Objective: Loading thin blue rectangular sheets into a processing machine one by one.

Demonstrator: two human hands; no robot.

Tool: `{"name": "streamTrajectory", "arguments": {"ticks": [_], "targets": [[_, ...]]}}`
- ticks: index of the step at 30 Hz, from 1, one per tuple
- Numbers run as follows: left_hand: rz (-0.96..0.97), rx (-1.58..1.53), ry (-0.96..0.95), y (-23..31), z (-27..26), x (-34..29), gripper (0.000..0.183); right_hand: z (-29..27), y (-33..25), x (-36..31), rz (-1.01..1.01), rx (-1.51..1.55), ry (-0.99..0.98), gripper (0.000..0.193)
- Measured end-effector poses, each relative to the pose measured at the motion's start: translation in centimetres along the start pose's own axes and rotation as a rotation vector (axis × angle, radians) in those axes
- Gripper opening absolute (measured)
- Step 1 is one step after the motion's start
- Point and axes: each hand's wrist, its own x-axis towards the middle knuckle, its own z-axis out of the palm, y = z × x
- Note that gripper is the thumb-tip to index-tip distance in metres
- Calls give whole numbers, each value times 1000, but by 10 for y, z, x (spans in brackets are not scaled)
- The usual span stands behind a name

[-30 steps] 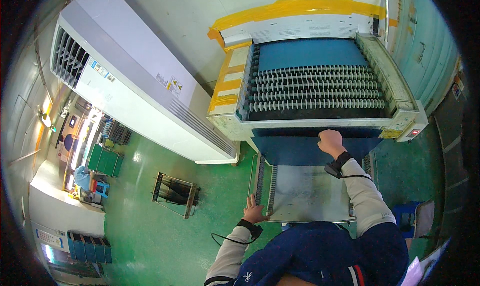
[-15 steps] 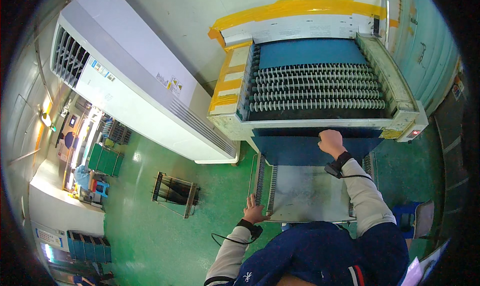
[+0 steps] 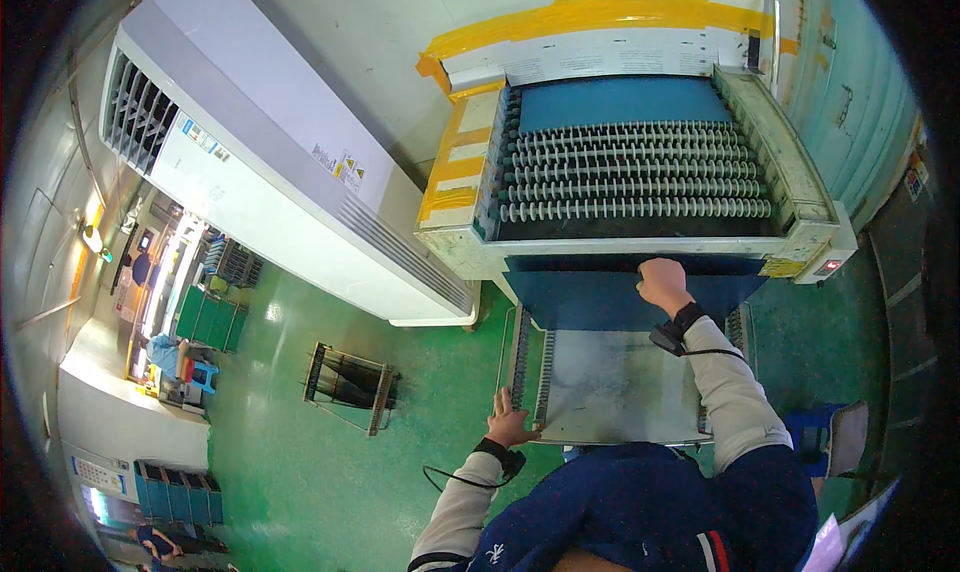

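Note:
My right hand [image 3: 664, 284] is closed at the upper edge of a dark blue panel [image 3: 580, 297], its fingers curled and partly hidden from above. The panel stands upright at the near end of a roller machine [image 3: 640, 247], at the far end of a slotted rack [image 3: 546, 382]. Lower left, my left hand [image 3: 508, 424] rests on the rack's near left corner with its fingers spread over the toothed rail. A pale flat surface [image 3: 620, 382] spans between the rack's toothed sides. On the machine's far rollers lies a lighter blue panel [image 3: 625, 105].
A tall white air conditioner [image 3: 290, 172] stands left of the machine. A small rack [image 3: 350, 387] sits on the green floor further left. Blue stools [image 3: 815, 437] are close on my right. Other people [image 3: 160, 544] are at the far left.
Both my hands keep their places, and the dark blue panel has not visibly moved. At the lower left, a distant person has come further into view.

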Motion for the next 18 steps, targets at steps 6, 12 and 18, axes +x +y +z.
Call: {"name": "streamTrajectory", "arguments": {"ticks": [6, 12, 18], "targets": [[7, 14, 5, 0, 1, 1, 73, 3, 2, 1, -7, -2, 13, 19], [11, 23, -2, 2, -2, -1, 73, -1, 0, -1, -1, 11, 7, 19], [8, 38, -12, 1, -2, 0, 77, -2, 0, -1, -8, 15, 0, 19]]}}
